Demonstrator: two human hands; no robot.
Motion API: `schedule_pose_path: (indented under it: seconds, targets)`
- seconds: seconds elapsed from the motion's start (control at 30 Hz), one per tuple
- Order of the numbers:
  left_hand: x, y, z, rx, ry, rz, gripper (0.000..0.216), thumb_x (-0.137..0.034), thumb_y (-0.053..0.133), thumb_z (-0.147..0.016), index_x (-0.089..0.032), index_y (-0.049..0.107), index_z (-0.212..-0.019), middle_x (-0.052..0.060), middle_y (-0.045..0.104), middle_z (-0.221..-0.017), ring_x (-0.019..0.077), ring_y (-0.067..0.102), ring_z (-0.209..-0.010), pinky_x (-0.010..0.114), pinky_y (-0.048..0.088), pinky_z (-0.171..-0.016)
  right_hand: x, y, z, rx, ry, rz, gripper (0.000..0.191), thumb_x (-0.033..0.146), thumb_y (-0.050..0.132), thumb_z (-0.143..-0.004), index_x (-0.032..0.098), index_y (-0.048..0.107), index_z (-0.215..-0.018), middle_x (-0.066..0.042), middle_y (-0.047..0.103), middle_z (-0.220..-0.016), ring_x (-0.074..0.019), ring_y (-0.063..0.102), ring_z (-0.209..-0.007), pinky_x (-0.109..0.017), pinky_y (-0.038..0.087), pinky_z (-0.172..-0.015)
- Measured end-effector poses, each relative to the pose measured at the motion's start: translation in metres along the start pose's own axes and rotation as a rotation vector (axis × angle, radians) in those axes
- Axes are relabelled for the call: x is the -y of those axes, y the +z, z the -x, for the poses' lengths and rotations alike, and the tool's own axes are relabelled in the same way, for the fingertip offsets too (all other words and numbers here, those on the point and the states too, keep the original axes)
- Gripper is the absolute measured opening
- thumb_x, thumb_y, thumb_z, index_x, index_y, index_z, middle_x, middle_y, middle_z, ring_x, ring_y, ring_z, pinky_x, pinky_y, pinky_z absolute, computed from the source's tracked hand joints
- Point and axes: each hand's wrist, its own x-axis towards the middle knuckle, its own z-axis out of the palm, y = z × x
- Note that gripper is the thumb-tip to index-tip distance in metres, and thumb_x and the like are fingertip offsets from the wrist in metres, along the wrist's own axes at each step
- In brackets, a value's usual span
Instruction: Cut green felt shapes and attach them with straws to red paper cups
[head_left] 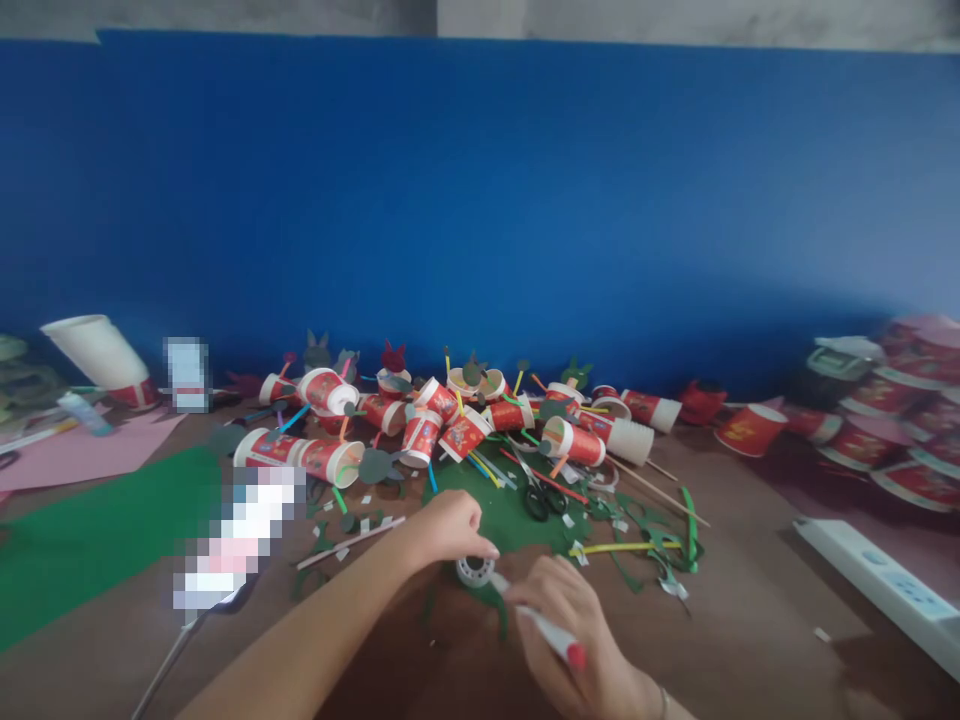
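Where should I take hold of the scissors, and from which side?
Best by the black handles, probably from the near right: they lie toward the camera, while the blades point away toward the heaped cups.

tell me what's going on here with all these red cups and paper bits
A person is working over a small white ring on the table. The left hand has its fingers at the ring's far edge, while the right hand grips a white pen-like tool with a red end, its tip close beside the ring. Beyond the hands lie scissors, green scraps and a heap of red paper cups, many lying on their sides.
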Motion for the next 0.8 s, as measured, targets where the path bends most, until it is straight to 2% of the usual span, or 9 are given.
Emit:
schedule_pose_path:
  seconds: [0.1,0.2,0.3,0.43,0.53,0.7,0.8]
  targets:
    - [-0.001,0.001,-0.003,-0.004,0.01,-0.005,0.03,-0.04,0.071,-0.058,-0.018,0.052,-0.05,-0.005,0.047,-0.048,0.0105,0.043,-0.051,0.022,0.026,-0.046,0.008,0.008,0.002,0.042,-0.159,0.098,0.017,0.007,0.043,-0.077,0.019,0.053,-0.085,0.0,0.057,-0.059,-0.014,0.048,-0.055,-0.027,0.035,-0.055]
    - [0.0,0.002,-0.005,0.003,0.016,-0.007,0.031,-0.04,0.072,-0.057,-0.017,0.052,-0.048,-0.004,0.049,-0.047,0.0104,0.044,-0.05,0.021,0.027,-0.045,0.01,0.014,0.004,0.098,-0.225,0.113,0.015,0.009,0.041,-0.08,0.019,0.052,-0.086,0.001,0.056,-0.058,-0.0135,0.047,-0.054,-0.026,0.033,-0.054]
    - [0.001,0.004,-0.007,0.035,0.021,-0.004,0.031,-0.04,0.072,-0.058,-0.017,0.053,-0.046,-0.004,0.051,-0.043,0.0104,0.047,-0.049,0.02,0.029,-0.045,0.008,0.016,0.006,0.154,-0.228,0.112,0.018,0.014,0.035,-0.087,0.018,0.052,-0.088,0.0,0.057,-0.059,-0.0143,0.047,-0.055,-0.027,0.033,-0.055]
    - [0.002,0.005,-0.007,0.067,0.026,-0.007,0.03,-0.041,0.071,-0.058,-0.017,0.057,-0.046,-0.002,0.056,-0.044,0.0109,0.049,-0.049,0.02,0.03,-0.045,0.007,0.017,0.005,0.204,-0.208,0.12,0.036,0.027,0.02,-0.095,0.017,0.055,-0.09,-0.003,0.057,-0.063,-0.0162,0.049,-0.059,-0.029,0.034,-0.056]
    - [0.002,0.004,-0.008,0.089,0.039,-0.001,0.028,-0.04,0.07,-0.059,-0.017,0.06,-0.046,-0.001,0.059,-0.045,0.0112,0.051,-0.049,0.02,0.032,-0.045,0.008,0.022,0.002,0.204,-0.209,0.132,0.048,0.036,0.013,-0.096,0.017,0.057,-0.088,-0.005,0.057,-0.064,-0.0175,0.05,-0.059,-0.029,0.035,-0.055]
    - [0.002,0.002,-0.009,0.109,0.056,0.003,0.026,-0.038,0.068,-0.06,-0.016,0.063,-0.048,0.001,0.061,-0.046,0.0117,0.052,-0.048,0.021,0.034,-0.046,0.009,0.031,-0.002,0.231,-0.189,0.197,0.037,0.031,0.024,-0.095,0.017,0.057,-0.089,-0.005,0.06,-0.066,-0.0168,0.054,-0.061,-0.027,0.037,-0.056]
    - [0.003,0.002,-0.009,0.112,0.068,0.013,0.026,-0.039,0.067,-0.06,-0.016,0.063,-0.048,0.001,0.06,-0.045,0.0115,0.052,-0.048,0.021,0.033,-0.044,0.008,0.033,0.0,0.243,-0.189,0.189,0.04,0.035,0.021,-0.096,0.018,0.057,-0.088,-0.005,0.06,-0.067,-0.0162,0.053,-0.06,-0.027,0.037,-0.056]
